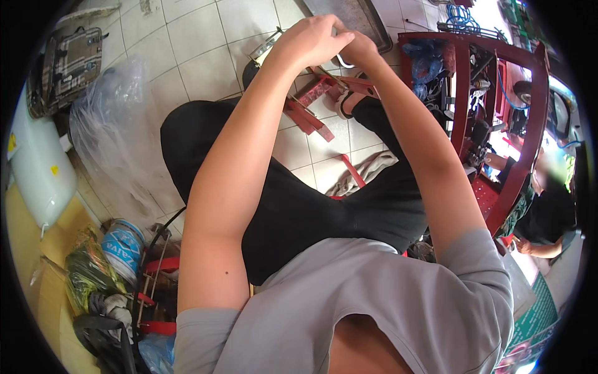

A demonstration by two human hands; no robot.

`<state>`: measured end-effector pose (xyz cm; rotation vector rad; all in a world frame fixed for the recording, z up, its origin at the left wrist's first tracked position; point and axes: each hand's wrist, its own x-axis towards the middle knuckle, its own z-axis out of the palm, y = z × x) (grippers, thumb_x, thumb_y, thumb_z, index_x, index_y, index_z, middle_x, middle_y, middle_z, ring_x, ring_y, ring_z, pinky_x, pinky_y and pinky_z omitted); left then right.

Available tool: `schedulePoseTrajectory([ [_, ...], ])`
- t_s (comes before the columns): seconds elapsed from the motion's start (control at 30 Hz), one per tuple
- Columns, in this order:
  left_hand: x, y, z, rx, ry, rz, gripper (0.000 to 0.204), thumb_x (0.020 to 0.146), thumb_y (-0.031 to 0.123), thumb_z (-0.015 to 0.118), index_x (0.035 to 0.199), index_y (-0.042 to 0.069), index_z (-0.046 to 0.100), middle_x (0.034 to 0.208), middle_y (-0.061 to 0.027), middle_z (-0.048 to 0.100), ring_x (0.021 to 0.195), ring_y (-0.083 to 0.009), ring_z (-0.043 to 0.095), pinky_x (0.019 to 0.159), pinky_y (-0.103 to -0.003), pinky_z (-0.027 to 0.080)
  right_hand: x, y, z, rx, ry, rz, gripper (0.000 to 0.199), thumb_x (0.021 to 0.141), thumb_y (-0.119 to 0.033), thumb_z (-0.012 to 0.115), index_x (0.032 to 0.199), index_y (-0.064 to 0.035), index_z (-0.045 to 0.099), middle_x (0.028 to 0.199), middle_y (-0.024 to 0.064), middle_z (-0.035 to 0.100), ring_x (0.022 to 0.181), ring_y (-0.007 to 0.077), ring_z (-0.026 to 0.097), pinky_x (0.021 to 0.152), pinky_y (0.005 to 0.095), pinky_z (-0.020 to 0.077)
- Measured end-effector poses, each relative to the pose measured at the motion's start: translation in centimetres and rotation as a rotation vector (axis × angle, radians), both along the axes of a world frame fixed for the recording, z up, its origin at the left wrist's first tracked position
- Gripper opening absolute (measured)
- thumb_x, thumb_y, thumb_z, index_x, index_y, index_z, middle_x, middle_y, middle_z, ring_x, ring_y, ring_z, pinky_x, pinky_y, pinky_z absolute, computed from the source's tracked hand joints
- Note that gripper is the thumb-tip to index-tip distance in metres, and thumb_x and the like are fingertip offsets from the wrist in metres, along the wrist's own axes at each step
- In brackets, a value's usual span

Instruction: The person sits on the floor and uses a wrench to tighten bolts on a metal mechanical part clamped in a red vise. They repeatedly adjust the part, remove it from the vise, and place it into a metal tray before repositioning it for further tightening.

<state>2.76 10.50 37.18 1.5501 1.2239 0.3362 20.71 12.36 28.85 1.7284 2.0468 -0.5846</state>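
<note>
Far ahead of me, at the top of the view, my two hands meet with both arms stretched out. My left hand (314,41) is closed, its thumb reaching across to the other hand. Curled up beside and partly behind it is my right hand (362,50). A small white curved piece (344,62) peeks out below the right hand; whether it is gripped I cannot tell. Whatever the fingers hold is hidden. Beneath the hands stands a red metal frame (309,100), and left of them sits a pale, round-edged part (265,51).
A metal tray (367,22) lies beyond my hands. At right rises a red rack (461,93) full of parts, with another person (545,212) past it. Plastic sheeting (112,106), a plaid bag (71,68) and a blue-and-white bucket (123,244) are on the left.
</note>
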Motion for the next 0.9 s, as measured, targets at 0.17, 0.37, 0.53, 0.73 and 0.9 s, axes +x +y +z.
schedulePoseTrajectory([
  [0.17, -0.4, 1.0, -0.6, 0.016, -0.119, 0.139, 0.046, 0.086, 0.046, 0.056, 0.112, 0.009, 0.061, 0.101, -0.0124, 0.065, 0.087, -0.0237, 0.063, 0.075, -0.034, 0.050, 2.5, -7.7, 4.6, 0.185, 0.307, -0.092, 0.021, 0.085, -0.020, 0.052, 0.092, -0.0005, 0.058, 0.082, 0.0209, 0.064, 0.077, 0.0407, 0.061, 0.072, 0.0485, 0.0487],
  [0.37, -0.3, 1.1, -1.7, 0.017, -0.156, 0.139, 0.045, 0.086, 0.047, 0.056, 0.111, 0.011, 0.062, 0.100, -0.0106, 0.064, 0.084, -0.0202, 0.062, 0.070, -0.034, 0.050, 5.2, -18.3, -0.1, -0.094, 0.082, -0.394, 0.034, 0.090, -0.032, 0.046, 0.091, -0.0018, 0.061, 0.088, 0.0256, 0.062, 0.088, 0.0435, 0.058, 0.078, 0.0499, 0.0457],
  [0.53, 0.3, 0.8, -1.5, 0.051, -0.129, 0.110, 0.045, 0.086, 0.047, 0.056, 0.112, 0.010, 0.061, 0.100, -0.0106, 0.063, 0.084, -0.0207, 0.062, 0.069, -0.034, 0.051, 4.9, -18.4, -2.6, -0.055, 0.280, -0.601, 0.039, 0.092, -0.034, 0.043, 0.085, -0.0001, 0.062, 0.083, 0.0256, 0.062, 0.085, 0.0438, 0.059, 0.076, 0.0485, 0.0470],
  [0.73, 0.3, 0.9, -1.5, -0.024, -0.122, 0.109, 0.045, 0.087, 0.046, 0.055, 0.113, 0.010, 0.061, 0.101, -0.0115, 0.063, 0.087, -0.0218, 0.062, 0.076, -0.034, 0.049, 7.8, -21.7, -8.2, -0.194, 0.284, -0.398, 0.030, 0.093, -0.023, 0.042, 0.093, 0.0049, 0.053, 0.073, 0.0191, 0.065, 0.061, 0.0277, 0.065, 0.060, 0.0380, 0.0516],
  [0.9, 0.4, 0.8, -2.3, -0.023, -0.105, 0.097, 0.045, 0.086, 0.045, 0.056, 0.113, 0.010, 0.061, 0.101, -0.0123, 0.062, 0.091, -0.0232, 0.061, 0.080, -0.034, 0.048, 11.0, -24.9, -13.3, -0.162, 0.141, 0.087, 0.027, 0.089, -0.018, 0.044, 0.091, 0.0082, 0.050, 0.078, 0.0272, 0.061, 0.072, 0.0395, 0.064, 0.065, 0.0458, 0.0512],
])
